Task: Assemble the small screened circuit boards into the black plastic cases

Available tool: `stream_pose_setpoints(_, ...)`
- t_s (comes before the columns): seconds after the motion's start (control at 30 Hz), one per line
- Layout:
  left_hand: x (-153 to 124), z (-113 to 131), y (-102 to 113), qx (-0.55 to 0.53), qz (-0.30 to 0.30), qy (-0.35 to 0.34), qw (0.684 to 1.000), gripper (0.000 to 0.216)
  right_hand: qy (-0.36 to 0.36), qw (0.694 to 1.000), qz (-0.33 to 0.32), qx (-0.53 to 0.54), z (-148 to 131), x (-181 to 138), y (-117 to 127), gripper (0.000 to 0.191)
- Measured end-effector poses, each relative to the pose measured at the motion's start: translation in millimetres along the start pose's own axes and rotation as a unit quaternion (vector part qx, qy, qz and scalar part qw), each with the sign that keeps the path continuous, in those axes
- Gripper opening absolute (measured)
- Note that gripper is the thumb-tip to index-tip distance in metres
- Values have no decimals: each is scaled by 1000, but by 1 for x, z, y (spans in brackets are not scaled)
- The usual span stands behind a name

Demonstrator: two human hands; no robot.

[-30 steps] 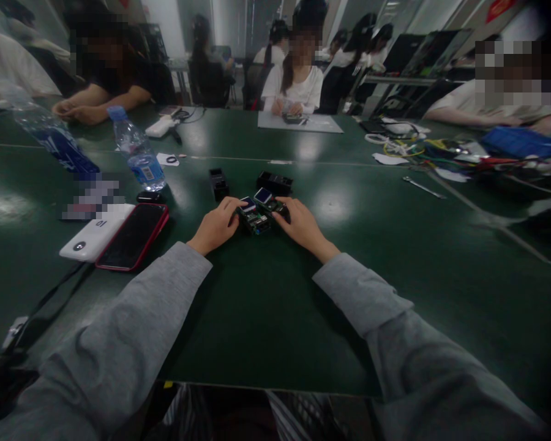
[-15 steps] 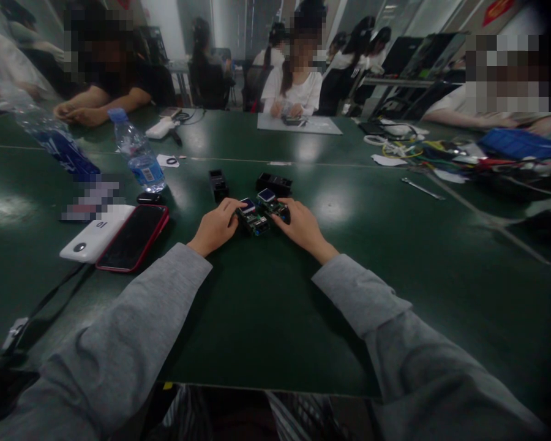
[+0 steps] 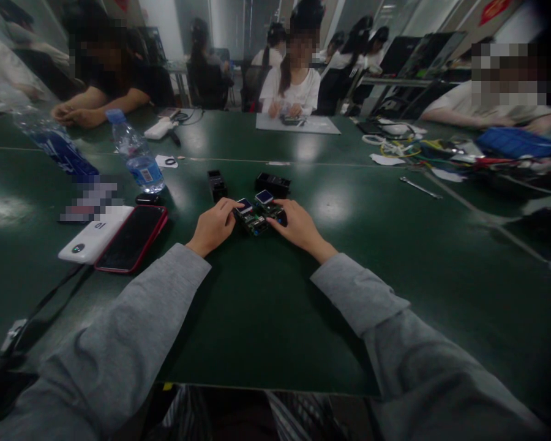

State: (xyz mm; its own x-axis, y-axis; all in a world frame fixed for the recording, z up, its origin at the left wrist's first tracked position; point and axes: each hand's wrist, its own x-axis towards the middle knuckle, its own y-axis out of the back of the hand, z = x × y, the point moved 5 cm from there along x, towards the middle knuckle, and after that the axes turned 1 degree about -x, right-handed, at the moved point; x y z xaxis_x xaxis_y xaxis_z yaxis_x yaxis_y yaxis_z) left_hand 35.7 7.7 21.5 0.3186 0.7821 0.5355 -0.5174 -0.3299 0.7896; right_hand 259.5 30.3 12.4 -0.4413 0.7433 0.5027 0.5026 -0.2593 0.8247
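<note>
Two small green circuit boards, each with a little screen, lie side by side on the green table. My left hand [image 3: 214, 226] is closed on the edge of the left circuit board [image 3: 253, 222], its fingertips beside the screen. The right circuit board [image 3: 265, 202] is gripped at its right side by my right hand [image 3: 298, 226], thumb at the near edge and fingers behind. The boards' inner sides are close together; whether they touch I cannot tell. Just beyond them stand a black plastic case [image 3: 217, 184] on the left and another black case [image 3: 273, 182] on the right.
Left of my hands lie a red-edged phone [image 3: 132, 239], a white power bank [image 3: 94, 236] and a water bottle [image 3: 140, 159]. A wrench [image 3: 420, 187] and a heap of cables [image 3: 441, 150] are on the right. Across the table a person works over a grey mat [image 3: 321, 124].
The right hand and its circuit board have shifted very slightly left, with the thumb now a little nearer the left board. Otherwise the view has only moved slightly.
</note>
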Motion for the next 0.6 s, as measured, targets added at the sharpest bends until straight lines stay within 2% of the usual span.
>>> stream_pose_setpoints(0.27,0,0,1,-6,-9,0,1000,35,-32,999,-6,21,0,-3,2,46)
stream_pose_setpoints(0.37,0,0,1,-14,-16,3,1000,35,-62,997,-23,38,3,-23,16,48)
stream_pose_setpoints(0.47,0,0,2,-22,-14,5,1000,36,-96,994,-44,15,28,-82,52,50)
stream_pose_setpoints(0.53,0,0,2,-26,-15,5,1000,38,-155,987,-38,-28,64,-144,94,53)
stream_pose_setpoints(0.6,-1,0,2,-32,-20,5,999,38,-256,963,2,-90,104,-211,149,61)
